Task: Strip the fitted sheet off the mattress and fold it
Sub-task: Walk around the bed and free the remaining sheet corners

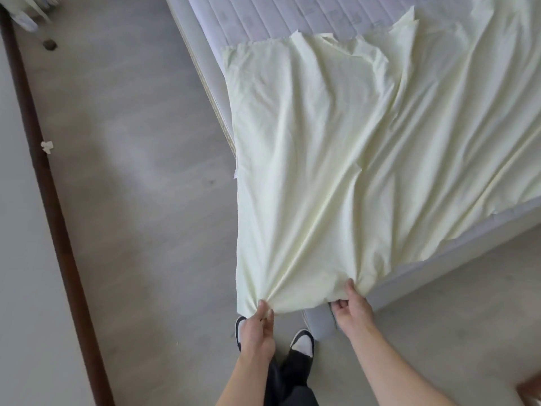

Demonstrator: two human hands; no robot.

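The pale yellow sheet (336, 159) lay pulled loose over the near corner of the mattress (263, 22), with bare quilted top showing at the far end. The left hand (257, 332) pinched the sheet's near edge in a bunch. The right hand (352, 309) gripped the same edge just beside it, thumb on top. Both feet stood on the gray floor (140, 200) below.

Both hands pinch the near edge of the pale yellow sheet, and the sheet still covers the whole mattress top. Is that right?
Not quite. In the head view both the left hand and right hand do pinch the sheet, but the mattress is bare at the far end, its quilted top showing.
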